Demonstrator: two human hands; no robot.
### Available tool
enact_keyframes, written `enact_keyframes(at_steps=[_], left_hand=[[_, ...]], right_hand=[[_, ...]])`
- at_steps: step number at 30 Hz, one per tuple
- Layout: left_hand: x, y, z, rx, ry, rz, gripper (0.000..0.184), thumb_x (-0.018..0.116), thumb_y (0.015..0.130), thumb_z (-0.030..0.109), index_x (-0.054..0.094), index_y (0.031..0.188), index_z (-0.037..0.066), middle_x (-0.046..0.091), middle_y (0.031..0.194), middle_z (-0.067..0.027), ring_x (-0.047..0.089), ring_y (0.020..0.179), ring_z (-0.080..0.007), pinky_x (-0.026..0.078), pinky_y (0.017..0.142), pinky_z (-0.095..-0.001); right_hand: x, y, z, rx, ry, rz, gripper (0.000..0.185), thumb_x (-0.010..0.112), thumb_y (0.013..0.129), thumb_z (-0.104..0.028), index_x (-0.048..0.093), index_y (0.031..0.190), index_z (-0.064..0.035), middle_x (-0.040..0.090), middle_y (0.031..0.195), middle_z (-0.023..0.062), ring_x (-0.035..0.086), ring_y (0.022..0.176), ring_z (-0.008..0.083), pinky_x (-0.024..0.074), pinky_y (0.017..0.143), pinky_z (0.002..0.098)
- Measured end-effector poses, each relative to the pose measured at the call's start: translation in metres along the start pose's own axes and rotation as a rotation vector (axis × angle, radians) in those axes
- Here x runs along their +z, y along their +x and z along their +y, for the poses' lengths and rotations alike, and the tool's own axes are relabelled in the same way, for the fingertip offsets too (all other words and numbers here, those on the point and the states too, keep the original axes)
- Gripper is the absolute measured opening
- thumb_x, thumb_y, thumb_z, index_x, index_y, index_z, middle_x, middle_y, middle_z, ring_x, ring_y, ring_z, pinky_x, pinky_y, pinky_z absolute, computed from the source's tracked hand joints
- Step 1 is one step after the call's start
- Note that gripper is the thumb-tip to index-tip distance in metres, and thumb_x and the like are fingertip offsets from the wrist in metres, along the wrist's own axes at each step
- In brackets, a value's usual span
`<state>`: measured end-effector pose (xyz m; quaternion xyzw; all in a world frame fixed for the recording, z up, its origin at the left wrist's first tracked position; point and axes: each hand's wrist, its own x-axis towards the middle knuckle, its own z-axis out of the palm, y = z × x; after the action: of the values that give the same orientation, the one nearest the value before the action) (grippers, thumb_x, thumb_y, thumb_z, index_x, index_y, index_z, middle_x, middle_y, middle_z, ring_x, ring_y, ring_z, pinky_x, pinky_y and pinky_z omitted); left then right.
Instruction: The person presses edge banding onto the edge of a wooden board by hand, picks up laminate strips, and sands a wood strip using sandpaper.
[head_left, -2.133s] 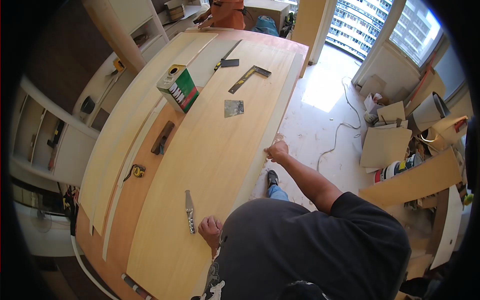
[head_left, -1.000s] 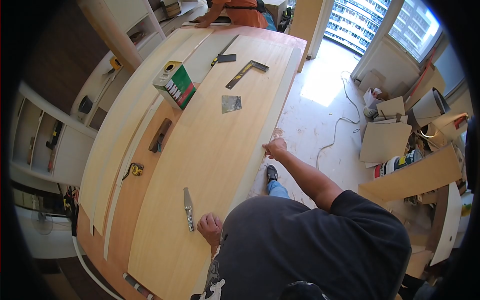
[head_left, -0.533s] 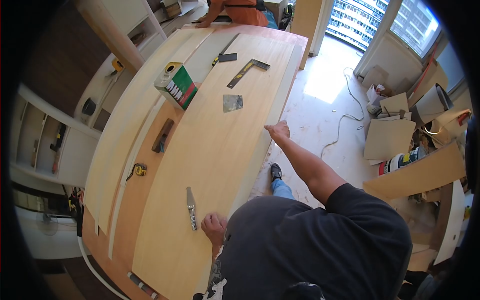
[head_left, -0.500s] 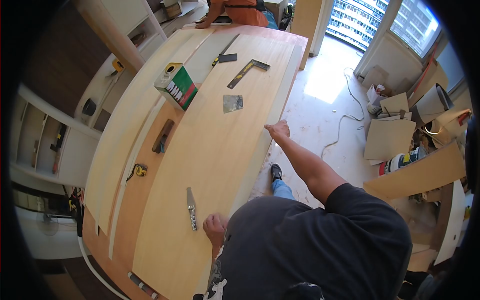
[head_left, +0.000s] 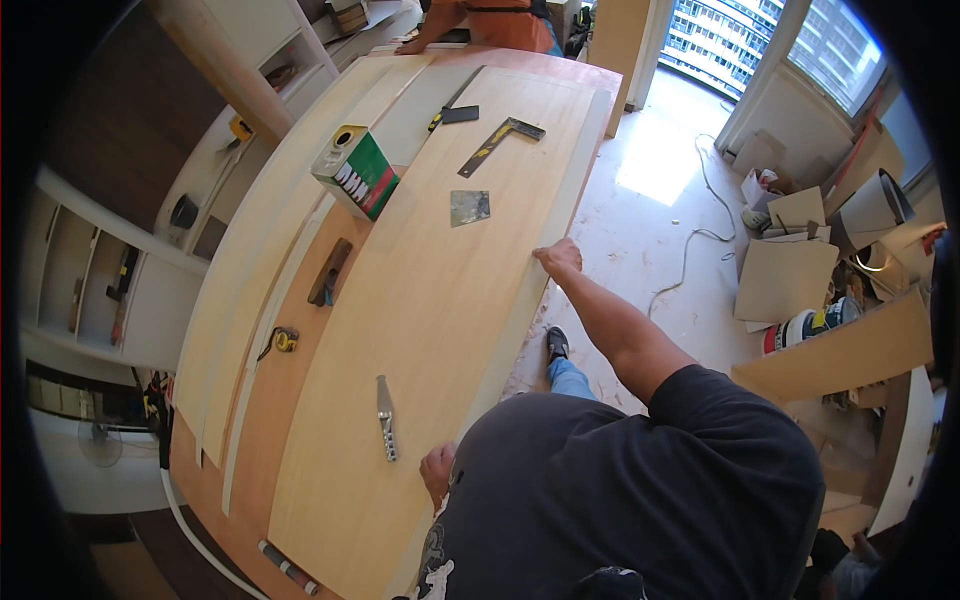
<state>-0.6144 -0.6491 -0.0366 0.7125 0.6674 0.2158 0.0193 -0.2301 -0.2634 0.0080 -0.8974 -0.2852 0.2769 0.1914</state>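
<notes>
A long pale wood panel (head_left: 400, 310) lies on the workbench, with a whitish strip (head_left: 517, 325) along its near edge. At that edge, my right hand (head_left: 561, 260) is closed, thumb and fingers pinching the border. My left hand (head_left: 437, 472) rests by the same edge lower down, fingers curled and partly covered by my shirt; what they hold, if anything, is hidden. Closest to it lies a metal-handled knife or saw-like tool (head_left: 386, 420). Farther up are a square metal plate (head_left: 469, 208), a try square (head_left: 500, 143) and a dark-handled tool (head_left: 458, 115).
A green and white can (head_left: 357, 175) stands on the bench beside a hand plane (head_left: 330, 272) and tape measure (head_left: 286, 340). Another person in orange (head_left: 498, 25) leans at the far end. A cable (head_left: 690, 245) crosses the floor; boards (head_left: 787, 280) and buckets are on the right.
My right index finger, which stretched over the panel border, is now drawn in against the edge. My left hand has shifted slightly and shows less from behind my shirt. The view has moved a little.
</notes>
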Motion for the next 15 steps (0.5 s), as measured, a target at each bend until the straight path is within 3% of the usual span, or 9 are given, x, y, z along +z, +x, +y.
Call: enact_keyframes(at_steps=[2, 5, 9, 15], left_hand=[[0.028, -0.017, -0.02, -0.077, 0.033, 0.01, 0.033, 0.066, 0.084, 0.016, 0.063, 0.116, 0.018, 0.058, 0.106, -0.0039, 0.058, 0.095, -0.0267, 0.048, 0.081, -0.0404], [0.017, -0.016, -0.012, -0.079, 0.055, -0.038, 0.03, 0.066, 0.084, 0.018, 0.063, 0.114, 0.019, 0.058, 0.103, -0.0037, 0.058, 0.094, -0.0268, 0.049, 0.08, -0.0406], [0.002, -0.005, 0.004, -0.252, 0.087, -0.203, 0.029, 0.066, 0.084, 0.019, 0.064, 0.113, 0.019, 0.057, 0.102, -0.004, 0.058, 0.094, -0.0273, 0.048, 0.079, -0.0409], [-0.002, -0.002, 0.005, -0.237, 0.024, -0.203, 0.029, 0.066, 0.083, 0.023, 0.064, 0.112, 0.019, 0.057, 0.102, -0.0056, 0.057, 0.095, -0.0281, 0.048, 0.079, -0.0418]], right_hand=[[-0.002, -0.001, 0.0, -0.041, -0.017, -0.009, 0.057, 0.087, 0.069, -0.043, 0.073, 0.104, -0.0008, 0.074, 0.109, 0.0183, 0.072, 0.102, 0.0321, 0.0592, 0.085, 0.0392], [-0.009, -0.002, 0.001, -0.102, -0.038, -0.063, 0.059, 0.086, 0.069, -0.046, 0.073, 0.104, -0.0005, 0.073, 0.11, 0.0187, 0.072, 0.102, 0.0322, 0.0588, 0.086, 0.0392], [-0.01, -0.001, -0.002, -0.099, -0.052, -0.074, 0.059, 0.086, 0.069, -0.045, 0.073, 0.104, 0.0001, 0.073, 0.11, 0.019, 0.072, 0.103, 0.0321, 0.0585, 0.086, 0.039], [-0.006, 0.0, 0.003, -0.08, -0.027, -0.061, 0.057, 0.086, 0.07, -0.044, 0.073, 0.105, 0.0003, 0.073, 0.109, 0.0189, 0.072, 0.104, 0.0311, 0.0583, 0.086, 0.0388]])
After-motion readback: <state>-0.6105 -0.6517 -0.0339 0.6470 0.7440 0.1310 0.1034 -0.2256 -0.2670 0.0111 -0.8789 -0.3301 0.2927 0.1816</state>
